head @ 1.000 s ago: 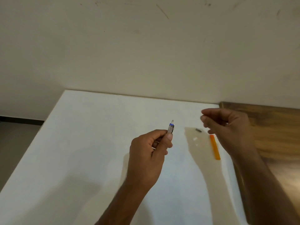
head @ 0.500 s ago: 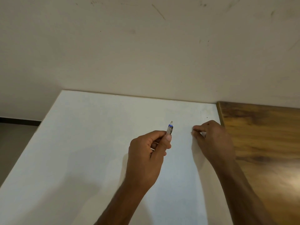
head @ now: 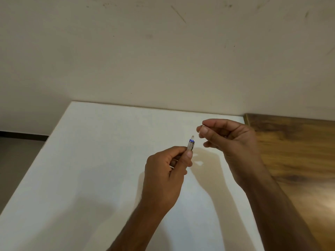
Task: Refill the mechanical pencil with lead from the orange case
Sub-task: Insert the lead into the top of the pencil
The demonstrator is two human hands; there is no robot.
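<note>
My left hand (head: pixel 166 176) grips the mechanical pencil (head: pixel 190 144) above the white table (head: pixel 90 160). The pencil's top end, with its blue ring and pale eraser tip, points up and away from me. Just right of that tip, my right hand (head: pixel 233 142) is raised, with thumb and forefinger pinched on a tiny piece (head: pixel 203 126). It looks like the small metal cap and is barely visible. The orange lead case is hidden behind my right hand and forearm.
A brown wooden surface (head: pixel 299 151) adjoins the table's right edge. A scuffed cream wall (head: pixel 163 60) runs along the back. The floor (head: pixel 16 156) drops away past the table's left edge.
My right hand went down to the table where the small metal cap lay, pinched, then rose toward the pencil's top. It now covers the orange case. My left hand has held still.
</note>
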